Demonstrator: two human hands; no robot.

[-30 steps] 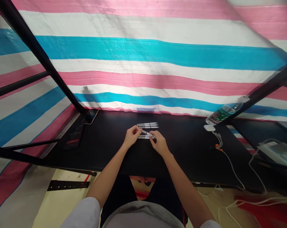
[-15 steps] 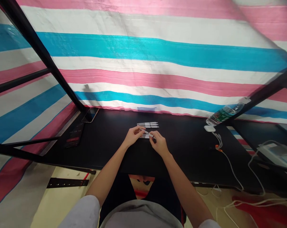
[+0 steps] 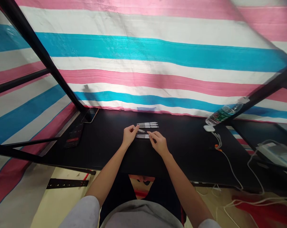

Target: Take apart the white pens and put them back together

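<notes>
My left hand is closed in a pinch on a pen, whose pale end sticks out to the right of the fingers; whether it is a whole pen or only a part of one I cannot tell. My right hand has its thumb and fingers drawn together a little to the right, and what they hold, if anything, is too small to make out. Below the held pen lie white-and-grey pens, their right ends beside my right fingertips. Farther back, several similar pens lie side by side.
The pens rest on a black table. A phone and a dark device with a lit screen lie at the left. On the right are a plastic bottle, a white case and white cables. Striped sheeting hangs behind.
Both hands were together on one pen; now they are apart. My left hand has moved slightly left with the pen, leaving a gap to my right fingertips. The pens on the table look unmoved.
</notes>
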